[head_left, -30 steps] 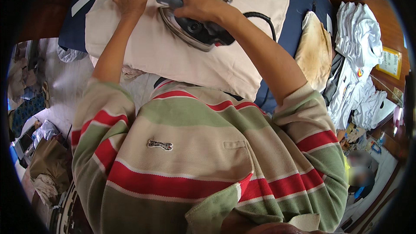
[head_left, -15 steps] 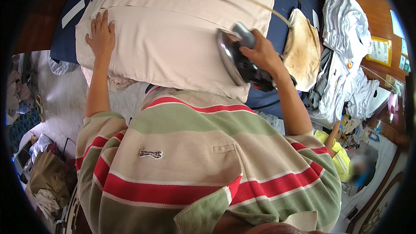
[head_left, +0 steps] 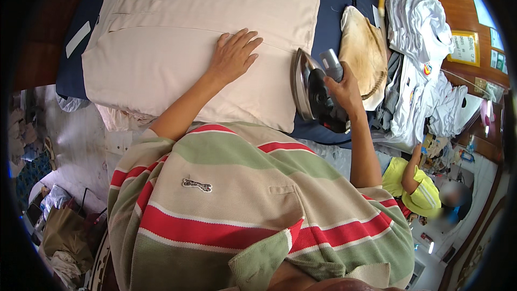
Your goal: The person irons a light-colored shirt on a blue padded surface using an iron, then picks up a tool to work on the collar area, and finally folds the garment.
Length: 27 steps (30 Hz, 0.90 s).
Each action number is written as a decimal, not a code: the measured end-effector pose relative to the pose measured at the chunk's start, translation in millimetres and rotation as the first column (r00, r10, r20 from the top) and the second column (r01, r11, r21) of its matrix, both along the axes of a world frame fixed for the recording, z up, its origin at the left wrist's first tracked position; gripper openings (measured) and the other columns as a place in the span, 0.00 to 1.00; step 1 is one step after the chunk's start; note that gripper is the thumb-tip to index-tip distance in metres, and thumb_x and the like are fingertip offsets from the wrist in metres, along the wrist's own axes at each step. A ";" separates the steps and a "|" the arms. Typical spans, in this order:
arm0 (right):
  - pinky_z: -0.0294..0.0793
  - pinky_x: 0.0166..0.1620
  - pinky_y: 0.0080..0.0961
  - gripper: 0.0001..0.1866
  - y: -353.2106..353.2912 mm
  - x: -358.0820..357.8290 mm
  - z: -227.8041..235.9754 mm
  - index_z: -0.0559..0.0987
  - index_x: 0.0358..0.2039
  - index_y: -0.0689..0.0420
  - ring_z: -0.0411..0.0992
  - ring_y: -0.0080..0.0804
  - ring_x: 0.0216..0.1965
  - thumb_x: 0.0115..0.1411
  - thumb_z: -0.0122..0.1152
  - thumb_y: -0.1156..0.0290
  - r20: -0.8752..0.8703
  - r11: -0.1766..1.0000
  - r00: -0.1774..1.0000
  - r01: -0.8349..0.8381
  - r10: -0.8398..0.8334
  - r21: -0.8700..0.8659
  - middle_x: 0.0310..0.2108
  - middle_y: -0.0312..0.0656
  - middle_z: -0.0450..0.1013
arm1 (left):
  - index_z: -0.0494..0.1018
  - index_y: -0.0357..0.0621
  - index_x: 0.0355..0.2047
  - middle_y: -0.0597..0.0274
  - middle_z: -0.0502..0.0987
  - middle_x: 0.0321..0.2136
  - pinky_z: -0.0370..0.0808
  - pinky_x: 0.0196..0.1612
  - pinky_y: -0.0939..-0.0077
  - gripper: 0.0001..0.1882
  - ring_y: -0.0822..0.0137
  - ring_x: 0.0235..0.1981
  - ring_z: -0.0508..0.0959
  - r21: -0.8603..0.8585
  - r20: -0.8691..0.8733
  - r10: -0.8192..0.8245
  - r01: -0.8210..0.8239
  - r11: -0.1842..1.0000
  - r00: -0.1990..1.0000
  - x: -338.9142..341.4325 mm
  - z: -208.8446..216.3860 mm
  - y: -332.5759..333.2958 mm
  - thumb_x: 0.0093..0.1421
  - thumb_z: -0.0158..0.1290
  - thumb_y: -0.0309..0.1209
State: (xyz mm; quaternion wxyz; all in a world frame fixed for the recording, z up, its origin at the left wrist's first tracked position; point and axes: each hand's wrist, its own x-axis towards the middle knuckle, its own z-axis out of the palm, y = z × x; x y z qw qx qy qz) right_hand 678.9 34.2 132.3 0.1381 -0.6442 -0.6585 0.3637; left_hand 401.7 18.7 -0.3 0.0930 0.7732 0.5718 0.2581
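Shifts left hand (head_left: 232, 56) rightward over cream cloth (head_left: 188, 11), iron (head_left: 316, 94) out to edge

In the head view, rests the left hand on the cloth right of its middle, fingers slightly apart, after lying near the left edge half a second ago. Wraps right hand (head_left: 347, 92) around the iron's grey handle (head_left: 332, 66), fingers clamped on. Holds the iron at the cloth's right edge, near a brown-stained pad (head_left: 361, 43); cannot tell if touching fabric. Has cloth spread across a navy table (head_left: 331, 0).
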 end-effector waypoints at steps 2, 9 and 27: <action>0.68 0.25 0.26 0.22 13.1 -1.9 -0.1 0.68 0.40 0.67 0.70 0.28 0.20 0.48 0.60 0.68 0.015 0.998 0.999 0.029 -0.030 0.050 0.22 0.45 0.70 | 0.64 0.56 0.55 0.69 0.61 0.59 0.51 0.59 0.51 0.22 0.66 0.61 0.57 -0.072 -0.047 -0.002 -0.002 0.997 0.999 7.4 1.7 7.7 0.60 0.46 0.40; 0.70 0.36 0.33 0.26 48.5 -15.8 -5.6 0.68 0.44 0.67 0.74 0.43 0.30 0.45 0.60 0.66 0.160 0.978 0.965 -0.201 0.207 -0.050 0.29 0.55 0.72 | 0.57 0.61 0.61 0.73 0.51 0.64 0.44 0.64 0.51 0.25 0.68 0.65 0.48 -0.261 -0.204 0.101 -0.153 0.953 0.974 3.3 1.4 20.4 0.63 0.40 0.45; 0.69 0.39 0.32 0.25 36.5 -11.9 2.1 0.68 0.43 0.67 0.71 0.45 0.33 0.46 0.60 0.67 0.098 0.956 0.959 -0.250 0.266 -0.153 0.29 0.56 0.71 | 0.59 0.60 0.59 0.71 0.54 0.63 0.47 0.63 0.53 0.24 0.67 0.65 0.50 -0.208 -0.169 0.124 -0.158 0.965 0.978 3.8 0.1 19.9 0.62 0.42 0.43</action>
